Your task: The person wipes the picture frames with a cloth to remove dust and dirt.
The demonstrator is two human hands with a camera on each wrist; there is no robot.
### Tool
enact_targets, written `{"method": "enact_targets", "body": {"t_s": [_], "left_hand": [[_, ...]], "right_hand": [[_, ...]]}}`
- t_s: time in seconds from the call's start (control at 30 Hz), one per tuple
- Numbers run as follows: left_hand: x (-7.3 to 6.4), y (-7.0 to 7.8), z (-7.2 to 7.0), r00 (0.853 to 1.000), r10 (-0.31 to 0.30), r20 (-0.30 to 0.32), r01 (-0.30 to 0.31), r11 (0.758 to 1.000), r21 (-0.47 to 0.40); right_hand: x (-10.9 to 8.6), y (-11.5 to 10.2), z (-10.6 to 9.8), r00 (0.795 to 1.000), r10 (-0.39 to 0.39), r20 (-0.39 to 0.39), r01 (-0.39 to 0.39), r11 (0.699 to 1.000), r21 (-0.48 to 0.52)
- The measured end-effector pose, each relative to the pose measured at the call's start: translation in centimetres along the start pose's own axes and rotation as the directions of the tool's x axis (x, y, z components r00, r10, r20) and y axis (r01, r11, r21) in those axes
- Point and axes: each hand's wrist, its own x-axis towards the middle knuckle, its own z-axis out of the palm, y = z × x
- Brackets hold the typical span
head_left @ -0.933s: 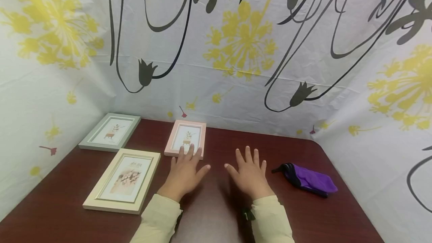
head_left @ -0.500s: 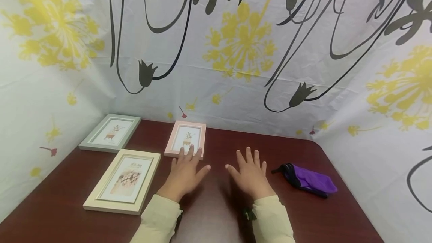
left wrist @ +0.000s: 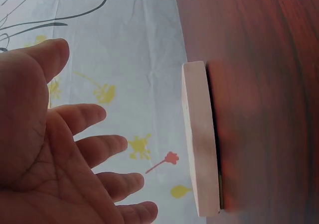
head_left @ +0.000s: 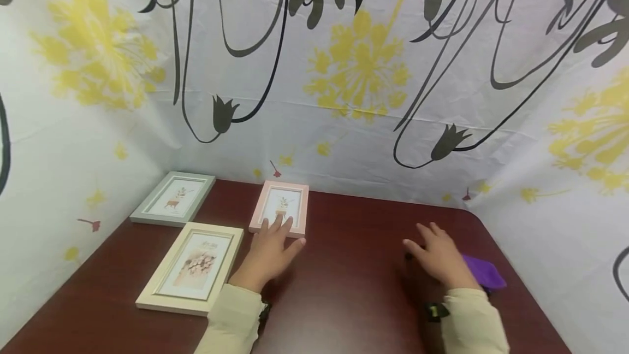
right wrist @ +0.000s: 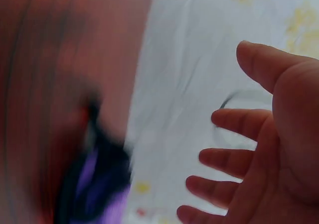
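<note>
My left hand (head_left: 269, 255) hovers palm down with spread fingers, just in front of the pink picture frame (head_left: 302, 209); in the left wrist view a gap shows between the fingers and the pink frame's edge (left wrist: 199, 139). Above the purple pouch with black trim (head_left: 484, 272) is my right hand (head_left: 439, 255), fingers extended and holding nothing. It hides much of the pouch in the head view. Blurred in the right wrist view, the pouch (right wrist: 94, 189) lies apart from the fingers.
A cream picture frame (head_left: 229, 245) and a grey-green one (head_left: 139, 214) lie flat at the left of the dark red table (head_left: 344, 288). A white patterned cloth (head_left: 354, 146) hangs behind the table and along both sides.
My right hand has moved right, from the middle of the table to over the purple pouch. The left hand has stayed in place while the head view shifted slightly.
</note>
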Motion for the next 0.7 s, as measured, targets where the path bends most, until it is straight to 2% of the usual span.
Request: {"method": "enact_targets", "body": {"t_s": [0.17,0.33,0.4,0.5,0.7], "left_hand": [[0.2,0.3,0.4,1.0,-0.004,-0.021,0.004,1.0,-0.012],[0.2,0.3,0.4,1.0,-0.001,-0.014,0.001,1.0,-0.016],[0.2,0.3,0.4,1.0,-0.008,-0.017,0.008,1.0,-0.018],[0.1,0.4,0.3,1.0,-0.009,-0.024,0.008,1.0,-0.019],[0.1,0.4,-0.4,0.999,0.029,-0.025,-0.028,1.0,0.003]], "right_hand": [[-0.4,6.5,-2.2,1.0,0.011,0.006,-0.011,0.999,-0.046],[-0.8,10.2,-2.7,0.999,0.009,0.05,-0.004,0.995,-0.103],[-0.8,11.0,-2.4,0.993,0.012,0.114,0.001,0.993,-0.114],[-0.8,11.5,-1.5,0.987,0.02,0.16,-0.002,0.994,-0.111],[-1.2,11.0,-0.5,0.994,0.057,0.097,-0.045,0.991,-0.125]]}}
